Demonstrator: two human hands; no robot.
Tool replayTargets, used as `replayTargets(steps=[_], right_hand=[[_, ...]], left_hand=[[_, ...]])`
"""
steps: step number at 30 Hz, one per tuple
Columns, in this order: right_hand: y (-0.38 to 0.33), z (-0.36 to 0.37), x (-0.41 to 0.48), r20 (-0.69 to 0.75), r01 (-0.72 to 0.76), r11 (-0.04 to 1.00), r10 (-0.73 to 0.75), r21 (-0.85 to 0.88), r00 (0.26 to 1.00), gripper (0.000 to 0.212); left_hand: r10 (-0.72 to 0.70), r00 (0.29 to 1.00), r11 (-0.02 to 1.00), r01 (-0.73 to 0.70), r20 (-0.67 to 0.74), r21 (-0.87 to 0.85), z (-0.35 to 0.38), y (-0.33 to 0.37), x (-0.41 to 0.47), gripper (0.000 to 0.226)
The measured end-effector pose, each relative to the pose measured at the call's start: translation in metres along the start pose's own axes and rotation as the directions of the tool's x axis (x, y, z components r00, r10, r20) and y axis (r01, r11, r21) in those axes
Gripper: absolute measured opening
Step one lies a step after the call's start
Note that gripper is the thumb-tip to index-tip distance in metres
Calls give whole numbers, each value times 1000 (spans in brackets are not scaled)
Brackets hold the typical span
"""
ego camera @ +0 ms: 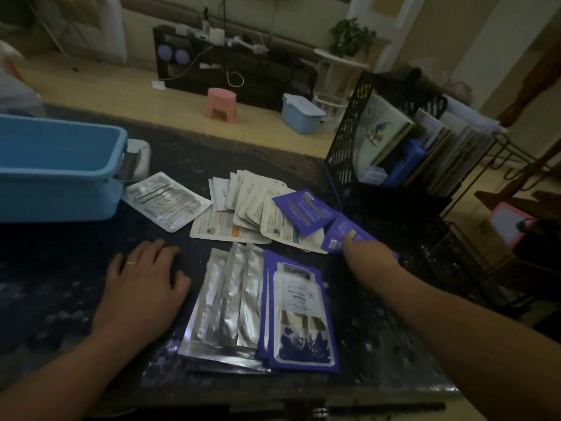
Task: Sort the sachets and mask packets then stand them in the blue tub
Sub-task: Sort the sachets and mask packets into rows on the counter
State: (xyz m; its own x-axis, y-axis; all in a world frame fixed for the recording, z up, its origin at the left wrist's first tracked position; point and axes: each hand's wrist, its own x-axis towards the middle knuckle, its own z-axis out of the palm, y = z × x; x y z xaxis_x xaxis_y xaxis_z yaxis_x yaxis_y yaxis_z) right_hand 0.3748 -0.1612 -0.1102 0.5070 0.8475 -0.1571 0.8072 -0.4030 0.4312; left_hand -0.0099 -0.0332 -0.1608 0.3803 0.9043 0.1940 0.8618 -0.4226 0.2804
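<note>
Between the hands, silver packets [218, 305] and purple mask packets [300, 311] lie stacked on the desk [60, 284]. Left hand [145, 284] rests flat, fingers spread. Right hand [370, 256]: thumb on a purple sachet [340, 235], fingers hidden, grasp indeterminate. Beyond both, fanned white sachets [252, 208]; beyond and left of the left hand, the blue tub [60, 189].

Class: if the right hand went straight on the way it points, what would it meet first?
The lower purple sachet, already at the right hand's fingertips; beyond, probably a second purple sachet.
</note>
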Motion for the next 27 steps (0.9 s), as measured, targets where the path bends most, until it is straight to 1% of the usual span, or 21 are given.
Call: replayTargets(steps=[2, 3, 4, 5, 6, 7, 8, 9, 10, 11, 12, 13, 14, 15, 19, 20, 22, 23, 27], right_hand=[[3, 6, -16, -88, -49, 997, 55, 67, 995, 45], [7, 9, -24, -112, -105, 976, 127, 190, 986, 37], [12, 9, -32, -112, -184, 917, 237, 355, 965, 28], [19, 9, -39, -96, -256, 794, 365, 551, 926, 20], [25, 5, -48, -60, -284, 607, 482, 742, 874, 16], [29, -2, -56, -5, -260, 374, 578, 891, 816, 14], [31, -12, -65, 77, -199, 124, 634, 972, 770, 10], [30, -21, -75, 172, -139, -101, 636, 985, 753, 5], [26, -27, -84, 257, -105, -277, 598, 955, 759, 7], [22, -31, -93, 318, -83, -415, 538, 906, 780, 10], [16, -32, -101, 357, -87, -509, 462, 856, 812, 10], [9, -33, -110, 378, -112, -560, 386, 821, 841, 10], [2, -31, -116, 386, -136, -575, 339, 807, 858, 12], [-3, -30, -121, 372, -139, -564, 322, 814, 870, 14], [-12, -34, -129, 279, -118, -490, 269, 863, 922, 16], [-14, -35, -130, 261, -121, -455, 259, 882, 930, 17], [-18, -37, -131, 230, -121, -385, 252, 915, 940, 20], [-19, -37, -131, 218, -117, -366, 247, 923, 944, 20], [-20, -35, -127, 179, -86, -342, 252, 936, 951, 20]], left_hand=[[-5, 1000, 1000, 6, 7, -4, -1, 0, -1, 49], [-4, 1000, 1000, 4, 5, -7, -2, 1, -1, 48], [-1, 1000, 1000, 1, 0, -10, -2, 1, -1, 48], [1, 1000, 1000, -1, -5, -12, -2, 1, -1, 48], [1, 1000, 1000, -2, -6, -13, -2, 2, -1, 48], [0, 1000, 1000, 0, -2, -12, -3, 2, -1, 48], [-3, 1000, 1000, 3, 5, -12, -2, 3, -1, 48], [-5, 1000, 1000, 5, 12, -9, -2, 3, -1, 49], [-6, 1000, 1000, 6, 18, -6, -3, 2, 0, 49], [-5, 1000, 1000, 5, 20, -5, -4, 3, -1, 50], [-5, 1000, 1000, 5, 21, -5, -5, 3, -1, 50], [-5, 1000, 1000, 6, 24, -7, -5, 3, -1, 51], [-5, 1000, 1000, 6, 27, -6, -5, 3, -1, 51], [-6, 1000, 1000, 6, 29, -1, -5, 2, -1, 51], [-4, 1000, 1000, 4, 26, 3, -6, 3, -1, 50], [-5, 1000, 1000, 5, 29, 2, -6, 4, -1, 50], [-3, 1000, 1000, 3, 25, 2, -5, 3, -1, 49], [-2, 1000, 1000, 1, 22, 2, -5, 2, -1, 49], [3, 1000, 1000, -3, 23, 2, -4, 1, -1, 49]])
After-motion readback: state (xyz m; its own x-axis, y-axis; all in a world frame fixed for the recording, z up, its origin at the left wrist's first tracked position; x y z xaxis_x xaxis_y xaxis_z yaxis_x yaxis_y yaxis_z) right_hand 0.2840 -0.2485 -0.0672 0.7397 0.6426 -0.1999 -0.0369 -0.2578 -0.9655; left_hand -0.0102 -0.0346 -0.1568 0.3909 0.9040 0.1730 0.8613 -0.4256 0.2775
